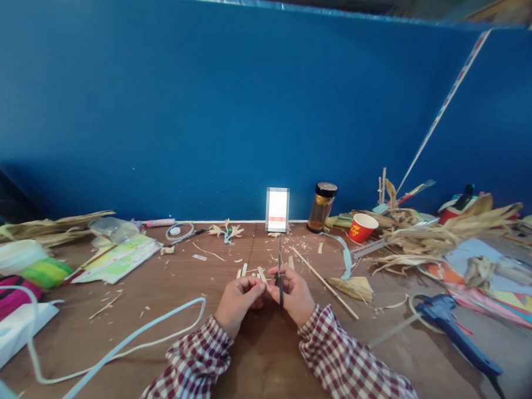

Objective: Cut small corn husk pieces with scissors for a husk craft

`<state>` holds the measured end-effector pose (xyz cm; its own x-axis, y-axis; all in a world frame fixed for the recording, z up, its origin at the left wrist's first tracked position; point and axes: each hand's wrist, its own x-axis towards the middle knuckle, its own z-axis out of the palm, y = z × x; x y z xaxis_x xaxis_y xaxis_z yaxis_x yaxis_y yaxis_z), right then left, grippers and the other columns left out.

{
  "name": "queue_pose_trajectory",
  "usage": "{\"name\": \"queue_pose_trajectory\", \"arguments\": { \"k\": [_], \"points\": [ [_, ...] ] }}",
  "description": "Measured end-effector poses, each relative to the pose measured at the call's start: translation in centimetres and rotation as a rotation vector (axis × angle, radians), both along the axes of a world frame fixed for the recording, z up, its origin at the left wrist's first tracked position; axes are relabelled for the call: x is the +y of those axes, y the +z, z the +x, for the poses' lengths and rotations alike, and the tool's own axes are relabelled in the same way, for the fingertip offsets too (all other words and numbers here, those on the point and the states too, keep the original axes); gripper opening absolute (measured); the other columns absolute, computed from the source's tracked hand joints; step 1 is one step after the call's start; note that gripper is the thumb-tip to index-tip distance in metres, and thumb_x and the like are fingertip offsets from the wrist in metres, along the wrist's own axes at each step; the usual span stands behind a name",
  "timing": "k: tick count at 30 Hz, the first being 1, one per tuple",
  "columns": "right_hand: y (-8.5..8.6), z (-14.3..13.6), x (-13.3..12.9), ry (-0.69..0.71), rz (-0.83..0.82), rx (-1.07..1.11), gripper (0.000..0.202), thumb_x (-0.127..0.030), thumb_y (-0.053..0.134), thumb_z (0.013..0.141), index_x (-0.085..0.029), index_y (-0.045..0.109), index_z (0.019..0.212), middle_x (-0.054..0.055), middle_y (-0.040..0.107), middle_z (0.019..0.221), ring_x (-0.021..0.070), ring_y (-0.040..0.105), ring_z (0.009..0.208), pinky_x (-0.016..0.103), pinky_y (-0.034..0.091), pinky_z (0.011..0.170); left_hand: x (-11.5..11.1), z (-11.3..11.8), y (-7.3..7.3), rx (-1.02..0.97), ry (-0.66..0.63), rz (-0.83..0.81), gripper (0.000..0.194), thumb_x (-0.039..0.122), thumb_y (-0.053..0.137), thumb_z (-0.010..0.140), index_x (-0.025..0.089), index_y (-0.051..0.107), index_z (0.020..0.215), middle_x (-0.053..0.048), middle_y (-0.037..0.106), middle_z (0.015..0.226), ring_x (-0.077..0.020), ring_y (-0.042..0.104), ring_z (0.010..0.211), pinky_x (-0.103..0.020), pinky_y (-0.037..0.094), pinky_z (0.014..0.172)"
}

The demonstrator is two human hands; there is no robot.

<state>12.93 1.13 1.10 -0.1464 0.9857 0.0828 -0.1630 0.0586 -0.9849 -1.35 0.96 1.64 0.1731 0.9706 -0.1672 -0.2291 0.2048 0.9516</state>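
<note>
Black-handled scissors [281, 288] sit in my right hand [296, 296], their narrow blades pointing away from me toward the blue partition. My left hand [239, 302] is closed in a pinch just beside it, the fingertips of both hands nearly meeting. What the left fingers hold is too small to make out. Short pale strips [244, 271] lie on the brown table [258, 370] just beyond my fingertips, along with thin scraps. A long thin stick [326, 284] rests to the right of my right hand, near a piece of dried husk [352, 287].
A blue glue gun [458, 331] and dried husks [423, 241] lie at right. A lidded jar [322, 206] and red paper cup [363, 228] stand toward the partition [208, 103]. At left are a white cable [155, 321], a power strip [15, 335] and a bowl [14, 255].
</note>
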Motion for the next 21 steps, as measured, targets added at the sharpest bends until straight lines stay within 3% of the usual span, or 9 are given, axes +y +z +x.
{"name": "queue_pose_trajectory", "arguments": {
  "k": [5, 11, 16, 21],
  "points": [
    [0.2, -0.2, -0.3, 0.026, -0.004, -0.054, 0.037, -0.027, 0.070, 0.063, -0.017, 0.051, 0.093, -0.005, 0.054, 0.061, 0.0081, 0.048, 0.053, 0.021, 0.039, 0.051, 0.0, 0.0, 0.6, -0.096, 0.044, -0.045, 0.022, 0.031, 0.071, 0.061, 0.012, 0.059, 0.065, 0.004, 0.054, 0.052, -0.0040, 0.047, 0.046, -0.017, 0.043, 0.048],
    [0.6, -0.6, -1.0, 0.129, 0.003, -0.139, 0.032, -0.031, 0.067, 0.067, -0.016, 0.055, 0.093, -0.003, 0.055, 0.065, 0.0076, 0.046, 0.054, 0.019, 0.036, 0.049, 0.4, -0.7, 1.5, -0.167, 0.180, -0.117, 0.025, 0.030, 0.074, 0.056, 0.012, 0.060, 0.066, 0.002, 0.057, 0.059, -0.0038, 0.049, 0.047, -0.017, 0.047, 0.050],
    [0.3, -0.4, -1.2, 0.259, 0.047, -0.184, 0.029, -0.035, 0.061, 0.073, -0.018, 0.059, 0.096, -0.001, 0.058, 0.070, 0.0082, 0.047, 0.055, 0.020, 0.037, 0.051, 0.5, -0.8, 1.8, -0.199, 0.197, -0.098, 0.024, 0.030, 0.073, 0.058, 0.012, 0.060, 0.067, 0.003, 0.056, 0.059, -0.0041, 0.049, 0.047, -0.015, 0.046, 0.046],
    [0.0, -0.3, -1.2, 0.273, 0.016, -0.232, 0.031, -0.039, 0.059, 0.074, -0.018, 0.060, 0.097, -0.004, 0.051, 0.058, 0.0084, 0.044, 0.050, 0.020, 0.037, 0.047, 0.6, -1.0, 1.8, -0.231, 0.213, -0.076, 0.025, 0.028, 0.074, 0.056, 0.011, 0.060, 0.067, 0.003, 0.056, 0.060, -0.0031, 0.048, 0.047, -0.014, 0.046, 0.047]
  ]
}}
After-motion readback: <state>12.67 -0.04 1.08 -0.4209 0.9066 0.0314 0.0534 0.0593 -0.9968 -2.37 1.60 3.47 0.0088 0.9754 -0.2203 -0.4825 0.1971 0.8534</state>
